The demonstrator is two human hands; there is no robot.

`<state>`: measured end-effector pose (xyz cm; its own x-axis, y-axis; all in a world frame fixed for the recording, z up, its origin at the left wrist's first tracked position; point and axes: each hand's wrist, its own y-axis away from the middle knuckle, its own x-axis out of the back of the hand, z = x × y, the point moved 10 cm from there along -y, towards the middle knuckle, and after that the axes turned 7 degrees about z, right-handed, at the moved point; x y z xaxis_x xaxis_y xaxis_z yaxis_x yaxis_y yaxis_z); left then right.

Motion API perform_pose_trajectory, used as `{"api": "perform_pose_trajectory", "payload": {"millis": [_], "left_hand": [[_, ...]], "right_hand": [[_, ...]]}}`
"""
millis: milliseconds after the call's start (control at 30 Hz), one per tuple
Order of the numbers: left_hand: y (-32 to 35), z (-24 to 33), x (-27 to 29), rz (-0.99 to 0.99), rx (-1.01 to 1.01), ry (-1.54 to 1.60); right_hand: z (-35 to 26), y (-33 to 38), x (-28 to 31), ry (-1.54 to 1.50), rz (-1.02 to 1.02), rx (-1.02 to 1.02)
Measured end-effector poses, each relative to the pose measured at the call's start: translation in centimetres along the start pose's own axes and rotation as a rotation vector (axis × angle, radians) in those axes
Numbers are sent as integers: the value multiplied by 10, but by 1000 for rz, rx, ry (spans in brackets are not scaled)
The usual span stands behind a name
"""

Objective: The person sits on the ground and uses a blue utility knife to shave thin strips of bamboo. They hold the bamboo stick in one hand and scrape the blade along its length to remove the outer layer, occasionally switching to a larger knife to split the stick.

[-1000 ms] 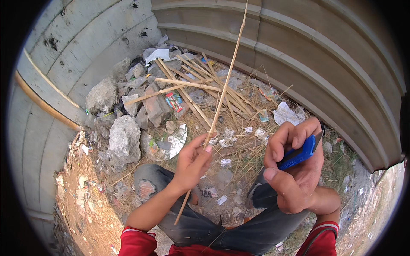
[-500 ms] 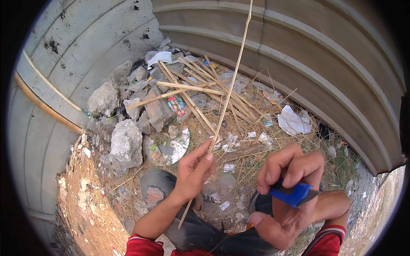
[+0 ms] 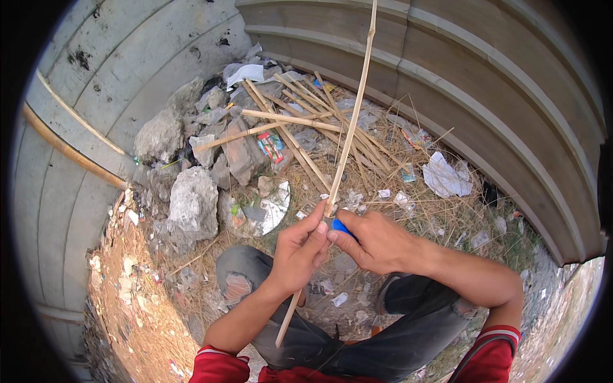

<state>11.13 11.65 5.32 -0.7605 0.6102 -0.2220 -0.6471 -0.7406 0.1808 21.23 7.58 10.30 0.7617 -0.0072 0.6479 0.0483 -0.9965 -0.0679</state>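
Note:
My left hand (image 3: 298, 254) grips a long thin dry cane stick (image 3: 352, 118) that runs from near my knee up past the top of the view. My right hand (image 3: 377, 241) holds a small blue-handled tool (image 3: 339, 226), mostly hidden in the fist, and presses it against the stick just above my left thumb. The two hands touch each other at the stick. I am squatting, with my grey-trousered knees (image 3: 246, 274) below the hands.
A pile of similar cut cane sticks (image 3: 300, 121) lies on dry straw ahead. Grey rocks (image 3: 191, 204), a brick, scraps of paper (image 3: 447, 175) and wrappers lie around it. Ribbed concrete walls (image 3: 485, 96) close in behind and to the left.
My right hand has moved from lower right, where it held the blue tool apart, up and left to meet the stick at my left hand. The left hand kept its grip.

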Motion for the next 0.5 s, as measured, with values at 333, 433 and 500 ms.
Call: {"api": "perform_pose_trajectory", "payload": {"millis": [333,433,500], "left_hand": [[2,-5,-1,-25,31,85],[4,-5,-3,-39,56,78],[7,-5,-4,-52,53,70]], "right_hand": [[20,-14,10,169,120,25],[32,-19,22,127,137,-21],[30,-16,16,100,78,-100]]}}
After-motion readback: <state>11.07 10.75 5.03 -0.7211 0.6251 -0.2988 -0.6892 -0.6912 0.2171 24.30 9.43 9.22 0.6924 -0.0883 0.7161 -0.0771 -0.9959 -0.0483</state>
